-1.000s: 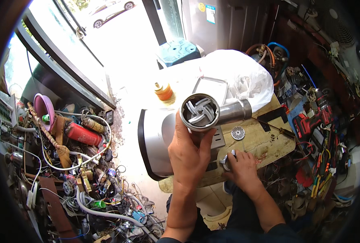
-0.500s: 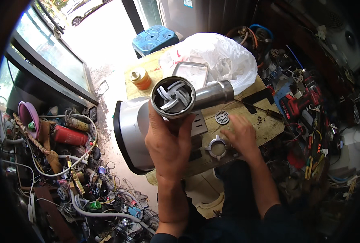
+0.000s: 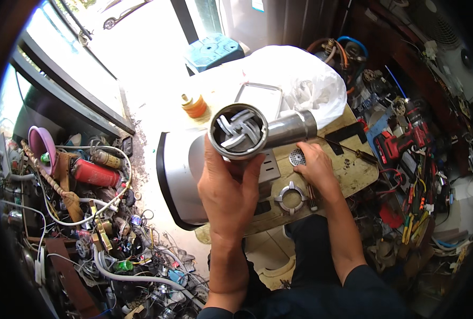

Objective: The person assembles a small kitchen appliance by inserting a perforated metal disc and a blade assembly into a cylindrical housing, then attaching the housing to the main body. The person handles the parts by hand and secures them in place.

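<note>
Left hand [image 3: 231,186] clamped around the silver metal grinder head tube [image 3: 257,130], held above the grey-and-black grinder body [image 3: 180,170]; right hand [image 3: 313,165], fingers together, touching the round perforated metal disc [image 3: 297,157] on the worn wooden board [image 3: 353,165].

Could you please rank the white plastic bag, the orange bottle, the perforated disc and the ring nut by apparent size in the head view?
1. White plastic bag
2. Ring nut
3. Orange bottle, close to the ring nut, so unsure
4. Perforated disc
</note>
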`<state>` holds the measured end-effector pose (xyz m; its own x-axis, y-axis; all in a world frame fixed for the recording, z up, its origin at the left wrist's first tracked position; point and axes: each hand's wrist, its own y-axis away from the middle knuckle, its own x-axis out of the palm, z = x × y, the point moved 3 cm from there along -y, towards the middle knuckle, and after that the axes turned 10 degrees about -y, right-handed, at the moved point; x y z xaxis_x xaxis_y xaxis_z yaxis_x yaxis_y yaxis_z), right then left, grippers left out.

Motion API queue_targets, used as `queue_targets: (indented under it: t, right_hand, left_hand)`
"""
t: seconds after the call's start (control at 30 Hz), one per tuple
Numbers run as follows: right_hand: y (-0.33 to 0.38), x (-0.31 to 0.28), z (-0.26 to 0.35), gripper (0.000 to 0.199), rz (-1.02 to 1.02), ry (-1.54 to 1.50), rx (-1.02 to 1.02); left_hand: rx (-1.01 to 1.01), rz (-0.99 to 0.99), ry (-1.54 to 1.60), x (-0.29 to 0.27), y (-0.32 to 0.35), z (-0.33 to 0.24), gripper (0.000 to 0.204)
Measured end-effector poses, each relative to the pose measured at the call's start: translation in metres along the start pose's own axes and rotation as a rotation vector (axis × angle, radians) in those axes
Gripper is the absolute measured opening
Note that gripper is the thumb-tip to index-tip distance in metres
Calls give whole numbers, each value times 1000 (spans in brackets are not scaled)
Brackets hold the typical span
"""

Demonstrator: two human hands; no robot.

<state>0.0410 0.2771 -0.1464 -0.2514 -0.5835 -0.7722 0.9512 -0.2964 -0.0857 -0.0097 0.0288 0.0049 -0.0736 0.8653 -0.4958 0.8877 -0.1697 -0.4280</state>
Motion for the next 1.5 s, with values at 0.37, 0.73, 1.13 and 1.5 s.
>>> queue_targets:
  t: [0.37,0.73,1.13,1.5]
  right_hand:
    - [1,1,-1,55,-37,-41,-37]
    - [47,-44,24,54,-173,-140,28]
    - [81,-140,125,61,-279,-842,-224]
    - [44,-142,147,65,-20,-1663,-214]
  left_hand:
    - [-7,2,61,-2,0,0,84]
    - [37,-13,-4,-3,-1,3,81]
    - [80,-53,3,-8,-1,-2,82]
    - [85,-34,1,-10,0,1,84]
